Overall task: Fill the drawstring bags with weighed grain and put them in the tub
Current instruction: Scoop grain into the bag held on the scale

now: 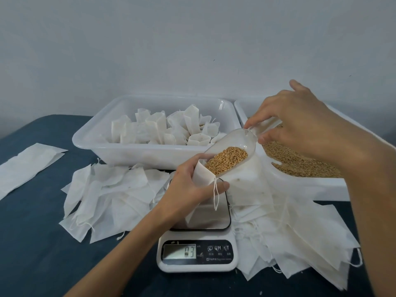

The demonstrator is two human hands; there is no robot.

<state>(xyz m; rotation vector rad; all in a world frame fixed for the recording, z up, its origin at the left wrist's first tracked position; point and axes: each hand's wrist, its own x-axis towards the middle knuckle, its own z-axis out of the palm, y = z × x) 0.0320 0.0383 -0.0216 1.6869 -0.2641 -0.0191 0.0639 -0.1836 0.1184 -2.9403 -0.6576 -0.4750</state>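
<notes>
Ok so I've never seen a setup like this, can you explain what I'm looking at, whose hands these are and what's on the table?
This is one picture from a camera worn on a person's head, looking down at their own bare hands. The left hand holds a white drawstring bag open above a kitchen scale. The right hand pinches a clear scoop of grain, its lip at the bag's mouth. Behind sit a tub of filled bags and a tray of loose grain. Empty bags lie around the scale.
</notes>
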